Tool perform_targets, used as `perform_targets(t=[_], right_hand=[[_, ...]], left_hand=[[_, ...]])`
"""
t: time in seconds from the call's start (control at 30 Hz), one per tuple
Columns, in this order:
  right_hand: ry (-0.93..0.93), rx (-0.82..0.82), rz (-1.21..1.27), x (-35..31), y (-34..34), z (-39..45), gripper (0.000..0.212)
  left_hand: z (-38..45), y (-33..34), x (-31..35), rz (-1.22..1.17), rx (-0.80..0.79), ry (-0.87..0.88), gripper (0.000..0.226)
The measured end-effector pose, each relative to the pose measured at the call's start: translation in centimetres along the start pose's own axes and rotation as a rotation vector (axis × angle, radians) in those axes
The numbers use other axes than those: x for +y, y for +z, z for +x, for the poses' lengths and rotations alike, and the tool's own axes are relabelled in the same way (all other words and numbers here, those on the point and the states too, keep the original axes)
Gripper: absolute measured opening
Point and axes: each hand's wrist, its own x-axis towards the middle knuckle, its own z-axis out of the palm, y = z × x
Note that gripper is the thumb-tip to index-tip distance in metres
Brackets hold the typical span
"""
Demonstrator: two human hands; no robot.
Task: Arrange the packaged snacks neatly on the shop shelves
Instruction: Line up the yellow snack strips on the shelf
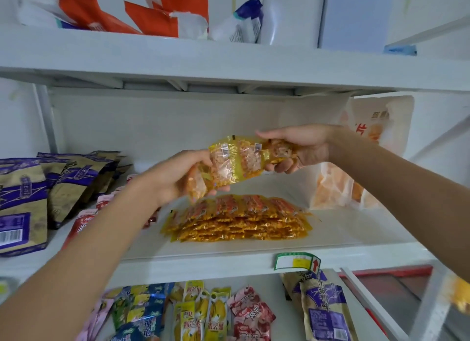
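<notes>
Between my two hands, above the middle shelf (254, 249), I hold a short strip of yellow snack packets (236, 160). My left hand (183, 173) has its fingers curled under the lower end with the thumb on top; my right hand (300, 150) pinches the upper end from above, fingers wrapped beneath. Directly below my left hand lies the stack of matching yellow packets (236, 221), flat on the shelf, edges roughly squared.

I judge the strip to be light, floppy and slick: glossy foil with clear windows, sagging between the grips, so it wants support at both ends or a flat palm under the middle. The crimped seams look like the safest places to pinch; squeezing the filled pockets could crush what is inside.

To the left of my left hand stand brown-and-purple pouches (28, 201), one showing a barcode, with red-and-white sachets (84, 221) beside them. Behind my right hand leans a large pale bag of orange pieces (361, 162) with Chinese print too blurred to read. Below my right hand a green-edged price tag (296, 260) carries a red arrow. Printing on the strip itself is too small to make out.
</notes>
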Motion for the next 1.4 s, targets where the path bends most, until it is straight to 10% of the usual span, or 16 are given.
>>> perform_targets(t=[0.13, 0.4, 0.67, 0.93, 1.2, 1.4], right_hand=[[-0.203, -0.149, -0.075, 2.1, 0.3, -2.7, 0.055], [-0.308, 0.207, 0.095, 4.5, 1.9, -2.7, 0.01], [-0.307, 0.37, 0.285, 6.3, 2.3, -1.5, 0.02], [-0.11, 0.387, 0.391, 7.8, 3.2, -1.2, 0.027], [-0.028, 0.617, -0.136, 9.1, 4.7, -0.1, 0.016], [0.061, 0.817, -0.584, 10.1, 5.7, 3.2, 0.074]], left_hand=[[-2.1, -2.2, 0.8, -0.243, -0.057, -0.144, 0.025], [-3.8, -5.1, -0.1, -0.46, -0.199, -0.125, 0.075], [-2.6, -3.6, -1.1, -0.188, 0.266, 0.106, 0.018], [-1.9, -4.0, -1.3, -0.161, 0.267, -0.067, 0.011], [-0.3, -5.5, -4.5, 0.249, 0.375, 0.006, 0.048], [0.3, -6.8, -6.8, 0.734, 0.501, 0.076, 0.063]])
